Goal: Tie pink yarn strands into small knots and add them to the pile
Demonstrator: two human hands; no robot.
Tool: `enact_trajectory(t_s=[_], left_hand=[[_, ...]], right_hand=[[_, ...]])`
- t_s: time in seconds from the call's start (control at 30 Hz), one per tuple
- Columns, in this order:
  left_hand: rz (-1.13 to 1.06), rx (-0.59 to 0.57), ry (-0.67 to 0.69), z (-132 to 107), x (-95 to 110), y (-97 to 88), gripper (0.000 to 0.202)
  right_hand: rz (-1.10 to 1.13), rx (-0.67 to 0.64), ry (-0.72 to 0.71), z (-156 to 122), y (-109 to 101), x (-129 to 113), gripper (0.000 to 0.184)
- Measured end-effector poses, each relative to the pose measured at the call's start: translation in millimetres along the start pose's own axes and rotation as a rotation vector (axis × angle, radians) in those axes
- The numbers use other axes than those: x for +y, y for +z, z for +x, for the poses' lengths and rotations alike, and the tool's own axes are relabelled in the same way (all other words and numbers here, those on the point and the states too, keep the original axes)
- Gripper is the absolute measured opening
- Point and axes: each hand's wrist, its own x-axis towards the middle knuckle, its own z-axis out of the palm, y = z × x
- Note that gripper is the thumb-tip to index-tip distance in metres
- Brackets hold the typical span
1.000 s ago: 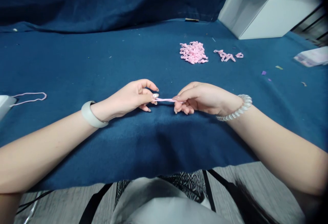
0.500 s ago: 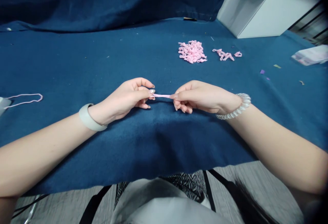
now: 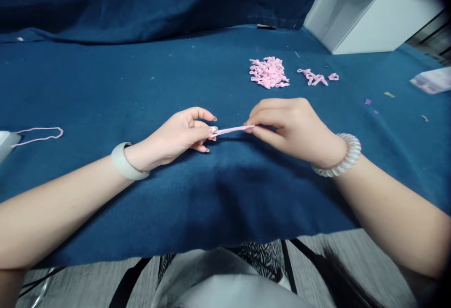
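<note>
**While the pink cord (image 3: 232, 130) is stretched, even tension counts**

Since the cord is thin, drawing it out straight seems best done with a light, steady pull. The left hand (image 3: 186, 132) is clamped on its 9 o'clock end between thumb and fingers; the right hand (image 3: 296, 122) pinches the 3 o'clock end at its fingertips. The cord spans the gap between them, over the near part of the cloth-covered counter (image 3: 88, 82). It looks doubled near the left fingertips, so it would help to keep the strands side by side and untwisted, with the left pinch as a fixed anchor. Too hard a tug could slip an end from these small grips.

From the cord, a heap of knotted pink loops (image 3: 269, 72) lies at 1 o'clock, a smaller group (image 3: 313, 78) at 2 o'clock and a long loose loop (image 3: 42, 133) at 9 o'clock, all apart from the hands.

Compared with 0.5 s ago, the right hand has rolled so that its back shows, and sits farther from the left. More cord is visible, tilting up toward its 3 o'clock end. The left pinch looks much the same.
</note>
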Motion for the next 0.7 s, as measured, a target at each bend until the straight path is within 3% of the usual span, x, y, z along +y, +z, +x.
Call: enact_trajectory(t_s=[0.2,0.7], left_hand=[[0.01,-0.006,0.008,-0.4,-1.0,0.7,0.032],[0.071,0.001,0.044,-1.1,-2.9,3.9,0.029]], right_hand=[[-0.071,0.075,-0.035,-4.4,0.1,1.8,0.025],[-0.095,0.086,-0.044,-5.8,-1.2,4.8,0.024]])
